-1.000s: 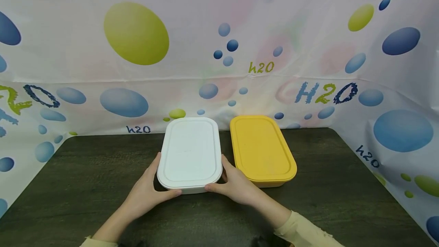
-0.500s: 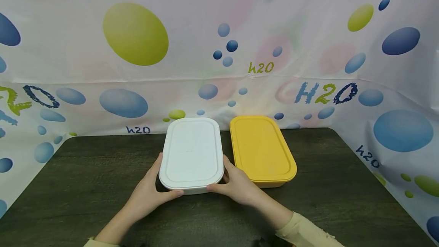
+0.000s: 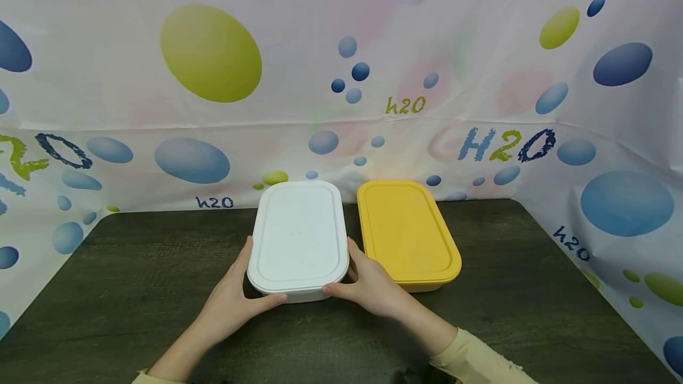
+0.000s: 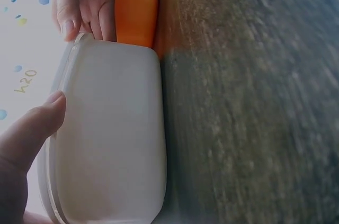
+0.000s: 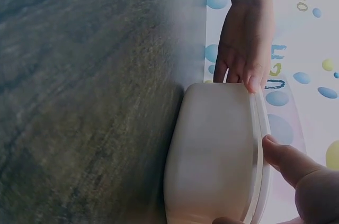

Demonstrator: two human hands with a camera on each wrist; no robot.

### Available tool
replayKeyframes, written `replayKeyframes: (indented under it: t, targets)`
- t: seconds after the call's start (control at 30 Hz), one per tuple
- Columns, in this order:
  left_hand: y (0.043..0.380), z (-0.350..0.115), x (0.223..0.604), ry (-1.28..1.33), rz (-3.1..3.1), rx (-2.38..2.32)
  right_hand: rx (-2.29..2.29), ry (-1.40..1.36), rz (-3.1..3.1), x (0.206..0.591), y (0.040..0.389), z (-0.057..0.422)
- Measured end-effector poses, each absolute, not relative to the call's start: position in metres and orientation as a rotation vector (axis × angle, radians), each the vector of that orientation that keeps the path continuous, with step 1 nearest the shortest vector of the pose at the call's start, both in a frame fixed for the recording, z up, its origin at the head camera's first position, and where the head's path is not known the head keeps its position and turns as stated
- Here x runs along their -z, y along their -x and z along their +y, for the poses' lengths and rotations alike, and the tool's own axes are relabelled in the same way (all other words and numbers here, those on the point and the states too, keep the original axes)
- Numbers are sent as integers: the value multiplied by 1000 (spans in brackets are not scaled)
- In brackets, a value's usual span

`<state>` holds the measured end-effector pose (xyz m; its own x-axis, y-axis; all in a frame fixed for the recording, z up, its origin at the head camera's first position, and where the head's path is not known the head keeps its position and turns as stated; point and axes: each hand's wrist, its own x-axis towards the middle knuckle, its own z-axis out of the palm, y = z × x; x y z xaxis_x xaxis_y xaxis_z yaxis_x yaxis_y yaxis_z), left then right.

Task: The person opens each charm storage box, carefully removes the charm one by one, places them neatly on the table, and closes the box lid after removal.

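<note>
A white plastic food container (image 3: 299, 236) with a flat lid lies lengthwise on the dark table. My left hand (image 3: 226, 298) grips its near left corner, thumb along the front edge and fingers down the left side. On the near right corner, my right hand (image 3: 368, 286) holds it the same way. Both thumbs press at the lid's rim; the left thumb (image 4: 39, 123) shows close up in the left wrist view, the right thumb (image 5: 288, 158) in the right wrist view. The fingers beyond the corners are partly hidden by the container.
A yellow lidded container (image 3: 408, 233) stands just right of the white one, its near left side close to my right fingers. Behind the dark wood-look table (image 3: 160, 253) hangs a white sheet (image 3: 299, 16) printed with bubbles, which also runs along both sides.
Both hands and the white container have shifted very slightly to the right, mostly in the first half second. The grip looks the same, and the yellow container has stayed put.
</note>
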<state>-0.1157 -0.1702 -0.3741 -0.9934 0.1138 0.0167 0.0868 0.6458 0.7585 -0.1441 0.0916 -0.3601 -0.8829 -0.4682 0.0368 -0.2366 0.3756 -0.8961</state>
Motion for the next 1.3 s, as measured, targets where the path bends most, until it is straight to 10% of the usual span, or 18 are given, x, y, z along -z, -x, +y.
replayKeyframes:
  t: [1.3]
  targets:
    - [102,-175,362,-197,2879,-1491,1417,650,2585,344,134,85]
